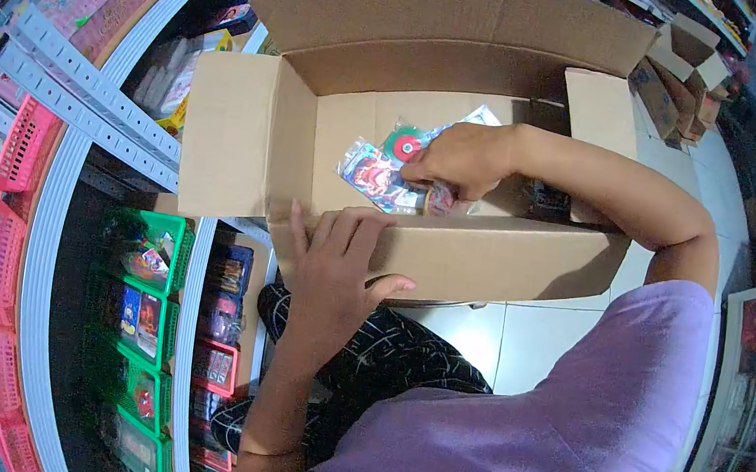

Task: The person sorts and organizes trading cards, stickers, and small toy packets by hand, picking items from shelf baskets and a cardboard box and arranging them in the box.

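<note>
A large open cardboard box (499, 261) stands before me with its flaps folded out. My right hand (469, 157) reaches inside, fingers curled down and closed on a clear plastic packet (440, 201); the fingertips are partly hidden. Beside that hand lie a colourful printed packet (372, 173) in shiny plastic and a round red and green disc (404, 144). My left hand (333, 249) rests on the box's near flap, its fingers stretched over the cardboard edge and the thumb apart.
Green baskets (152, 249) of small goods fill the shelf at left, near pink baskets (3, 254) and a metal shelf post (91, 93). More cardboard boxes (680, 80) sit on the tiled floor (469, 339) at the back right. A glass-fronted cabinet (746, 380) stands at right.
</note>
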`<state>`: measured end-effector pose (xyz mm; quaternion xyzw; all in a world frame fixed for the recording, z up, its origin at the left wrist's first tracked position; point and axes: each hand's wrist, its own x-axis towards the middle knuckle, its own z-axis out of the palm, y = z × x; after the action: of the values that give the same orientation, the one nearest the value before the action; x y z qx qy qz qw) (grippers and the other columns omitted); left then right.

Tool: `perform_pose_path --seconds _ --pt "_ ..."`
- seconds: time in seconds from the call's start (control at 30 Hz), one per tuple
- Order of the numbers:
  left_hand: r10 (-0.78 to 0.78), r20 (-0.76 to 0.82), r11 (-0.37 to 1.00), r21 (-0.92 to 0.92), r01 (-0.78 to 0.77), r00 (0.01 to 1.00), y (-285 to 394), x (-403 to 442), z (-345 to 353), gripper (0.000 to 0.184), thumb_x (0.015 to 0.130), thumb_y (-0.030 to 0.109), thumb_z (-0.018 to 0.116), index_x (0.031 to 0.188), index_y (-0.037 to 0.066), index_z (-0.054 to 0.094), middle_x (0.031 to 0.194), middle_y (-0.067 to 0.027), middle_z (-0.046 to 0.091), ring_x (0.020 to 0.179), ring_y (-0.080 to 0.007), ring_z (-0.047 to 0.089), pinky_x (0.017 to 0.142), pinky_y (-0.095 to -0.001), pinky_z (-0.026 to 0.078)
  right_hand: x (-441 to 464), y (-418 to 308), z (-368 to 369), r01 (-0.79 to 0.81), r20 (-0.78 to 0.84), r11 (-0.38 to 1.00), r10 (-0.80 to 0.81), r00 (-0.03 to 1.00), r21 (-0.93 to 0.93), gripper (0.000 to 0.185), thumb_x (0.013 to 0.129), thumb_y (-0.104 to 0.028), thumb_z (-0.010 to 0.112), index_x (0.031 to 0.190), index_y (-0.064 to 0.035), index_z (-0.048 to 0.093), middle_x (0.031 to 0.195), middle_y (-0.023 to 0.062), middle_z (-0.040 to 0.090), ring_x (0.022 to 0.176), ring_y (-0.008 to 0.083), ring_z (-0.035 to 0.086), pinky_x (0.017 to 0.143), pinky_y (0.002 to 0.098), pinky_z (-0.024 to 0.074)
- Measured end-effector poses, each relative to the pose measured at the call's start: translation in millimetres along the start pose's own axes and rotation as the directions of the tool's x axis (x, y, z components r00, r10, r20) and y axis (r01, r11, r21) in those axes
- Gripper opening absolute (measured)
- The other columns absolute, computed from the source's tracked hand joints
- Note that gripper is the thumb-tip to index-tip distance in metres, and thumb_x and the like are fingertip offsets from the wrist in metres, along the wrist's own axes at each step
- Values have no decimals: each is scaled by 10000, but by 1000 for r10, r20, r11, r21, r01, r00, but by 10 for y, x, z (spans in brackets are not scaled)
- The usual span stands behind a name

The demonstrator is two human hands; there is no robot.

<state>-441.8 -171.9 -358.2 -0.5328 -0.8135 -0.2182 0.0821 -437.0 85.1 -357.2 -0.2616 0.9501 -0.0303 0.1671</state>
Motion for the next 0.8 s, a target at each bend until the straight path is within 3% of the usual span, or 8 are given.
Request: perform_pose_path --seconds 0.27,0.37,0.4,0.5,0.53,0.63,0.73,0.8 --pt "10 -15 1000 5 -10 1000 -20 -5 27 652 645 501 670 1125 80 537 1052 -59 521 1066 -246 496 1077 -603 134 -9 -33 -284 -132 80 991 131 988 7 442 585 -172 773 989 -77 621 862 152 657 851 358 627 723 454 481" --pt "9 -18 1000 18 -9 1000 -17 -1 25 659 647 506 665 1132 80 533 1055 -60 519 1066 -245 496 1076 -603 142 -28 125 -385 -34 -60 977 47 997 208 407 612 -148 761 963 -26 595 866 161 632 844 367 609 708 443 468" --pt "7 -8 1000 22 -7 1000 -18 -2 22 659 648 506 664 1134 80 533 1058 -59 520 1067 -245 496 1076 -603 143 -43 186 -392 20 -200 979 22 980 204 385 609 -174 750 913 10 604 845 180 628 822 369 610 716 436 469" --pt "1 7 1000 28 -1 1000 -16 -6 17 657 650 503 664 1136 82 531 1061 -59 521 1070 -245 496 1075 -603 146 -66 270 -475 -75 -335 984 125 934 159 370 605 -204 747 864 23 611 831 192 629 809 361 616 716 425 471" --pt "-1 4 1000 26 1 1000 -11 -5 17 654 652 502 665 1136 82 532 1060 -58 522 1070 -245 497 1075 -603 147 -71 266 -502 -141 -326 962 214 921 234 358 605 -218 747 835 24 615 831 196 632 813 356 620 708 416 474" --pt "3 -5 1000 5 -3 1000 -23 9 23 649 652 497 668 1133 83 533 1054 -58 523 1068 -246 497 1076 -602 148 -22 474 -408 -160 -245 933 245 938 322 376 599 -204 760 858 30 619 800 196 637 800 351 627 690 411 473" --pt "-2 6 1000 -7 2 1000 -20 24 10 646 651 490 674 1134 84 533 1053 -60 523 1069 -250 496 1077 -602 147 49 507 -313 -227 -84 924 264 961 308 510 587 -190 781 1013 18 593 904 200 618 867 350 618 732 422 476" --pt "-6 12 1000 -6 6 1000 -16 31 5 644 649 483 679 1135 85 533 1054 -62 523 1071 -254 494 1078 -602 145 70 459 -202 -216 -204 960 252 946 180 641 575 -192 798 1127 0 534 999 201 577 931 363 595 778 431 472"
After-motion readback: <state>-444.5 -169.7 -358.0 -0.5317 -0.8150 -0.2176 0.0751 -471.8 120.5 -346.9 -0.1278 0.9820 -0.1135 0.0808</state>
